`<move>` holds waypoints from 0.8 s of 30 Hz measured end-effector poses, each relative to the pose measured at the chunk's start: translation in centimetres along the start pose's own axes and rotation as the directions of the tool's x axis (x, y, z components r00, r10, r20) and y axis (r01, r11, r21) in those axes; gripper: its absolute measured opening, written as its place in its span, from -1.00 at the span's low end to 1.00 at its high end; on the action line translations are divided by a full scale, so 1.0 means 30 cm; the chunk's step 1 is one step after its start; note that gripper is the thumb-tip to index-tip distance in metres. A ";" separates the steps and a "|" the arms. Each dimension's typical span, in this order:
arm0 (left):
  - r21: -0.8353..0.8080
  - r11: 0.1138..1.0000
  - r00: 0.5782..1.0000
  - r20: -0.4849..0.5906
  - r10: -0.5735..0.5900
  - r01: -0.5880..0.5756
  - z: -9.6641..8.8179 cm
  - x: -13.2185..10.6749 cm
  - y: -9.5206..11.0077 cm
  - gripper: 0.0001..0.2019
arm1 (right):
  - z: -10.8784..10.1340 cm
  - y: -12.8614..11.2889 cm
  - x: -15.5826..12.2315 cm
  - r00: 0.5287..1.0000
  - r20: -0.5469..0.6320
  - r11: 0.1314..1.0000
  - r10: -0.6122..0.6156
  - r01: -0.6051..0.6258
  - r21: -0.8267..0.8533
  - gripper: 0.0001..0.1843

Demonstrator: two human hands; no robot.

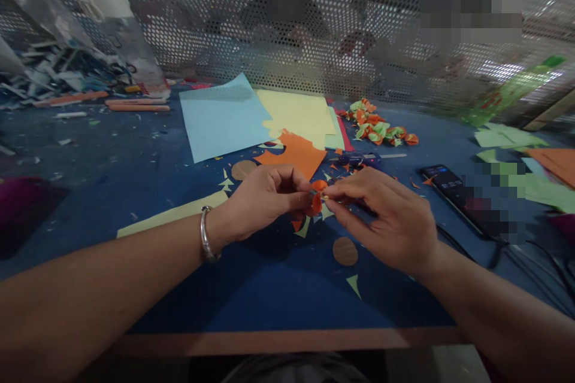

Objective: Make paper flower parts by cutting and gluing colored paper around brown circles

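Note:
Between both hands, above the blue tabletop, is a small orange paper flower (318, 200) with curled petals. My left hand (269, 200), with a silver bangle at the wrist, pinches it from the left. The thumb and forefinger of my right hand (381, 209) close at its right side on a tiny pale yellowish bit (326, 197), too small to name. Beneath the hands lie paper scraps and a round brown cardboard disc (345, 251). A cut orange paper sheet (296, 152) rests just beyond my left fingers.
Blue paper (224, 119) and yellow paper (300, 111) lie behind, near finished orange-green paper flowers (381, 128). A glue gun (359, 159) lies before them. To the right are a phone (462, 197) with cables and a green bottle (512, 93). A clear bottle (130, 36) stands left, against perforated metal (202, 24).

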State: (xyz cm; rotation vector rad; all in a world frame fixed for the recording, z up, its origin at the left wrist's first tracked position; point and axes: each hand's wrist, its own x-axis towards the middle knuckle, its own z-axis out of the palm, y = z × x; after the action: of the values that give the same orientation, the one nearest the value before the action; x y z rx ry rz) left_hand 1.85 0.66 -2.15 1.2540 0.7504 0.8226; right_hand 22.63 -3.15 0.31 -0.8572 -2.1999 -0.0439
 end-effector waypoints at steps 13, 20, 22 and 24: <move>0.099 0.995 1.000 -0.028 -0.001 0.004 0.001 -0.008 0.013 -0.85 | -0.003 0.007 0.006 0.999 0.003 0.999 -0.051 0.051 0.004 -0.80; 0.310 0.950 0.999 -0.031 0.037 -0.026 -0.005 -0.011 0.005 -0.86 | 0.002 0.012 0.000 0.999 0.033 0.999 -0.034 0.034 0.009 -0.84; 0.339 0.940 0.998 -0.036 0.047 -0.032 -0.005 -0.011 0.001 -0.87 | 0.004 0.011 0.000 0.999 0.035 0.999 -0.037 0.037 0.006 -0.86; 0.351 0.936 0.998 -0.037 0.055 -0.038 -0.005 -0.011 -0.002 -0.88 | 0.004 0.010 0.000 0.999 0.033 1.000 -0.030 0.029 0.009 -0.86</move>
State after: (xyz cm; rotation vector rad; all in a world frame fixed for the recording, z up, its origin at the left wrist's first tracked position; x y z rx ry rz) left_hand 1.54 0.44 -2.22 1.5794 0.9365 0.7797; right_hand 22.74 -2.88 0.16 -0.8261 -2.2423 -0.0345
